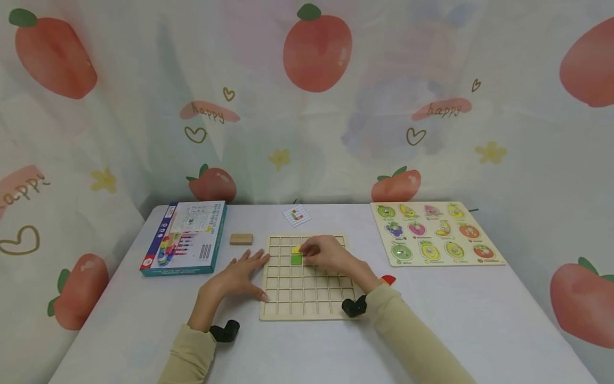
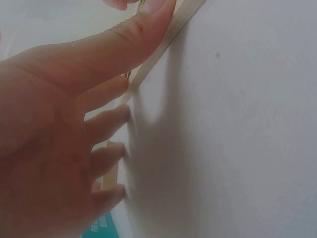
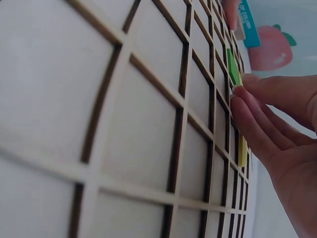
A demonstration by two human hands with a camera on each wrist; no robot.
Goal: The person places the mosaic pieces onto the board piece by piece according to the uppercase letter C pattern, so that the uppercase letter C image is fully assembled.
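Note:
A square wooden grid board (image 1: 284, 310) lies on the table. My left hand (image 1: 242, 277) is spread at its left side, thumb on the board's edge and fingertips beside it; the left wrist view shows the thumb (image 2: 143, 25) on the rim. My right hand (image 1: 328, 253) reaches over the upper half of the board, thumb and fingers brought together at a yellow tile (image 1: 296, 249), pinching at its edge. Just in front of that tile sits a green tile (image 1: 296, 260) in a cell. Another yellow piece (image 3: 242, 151) shows behind the fingers in the right wrist view.
Behind the board lies a small pattern card (image 1: 297, 215). A wooden block (image 1: 241, 239) and a boxed set (image 1: 192, 234) are on the left. A fruit puzzle board (image 1: 437, 234) lies at the right. Red and orange pieces (image 1: 388, 279) peek out by the right sleeve.

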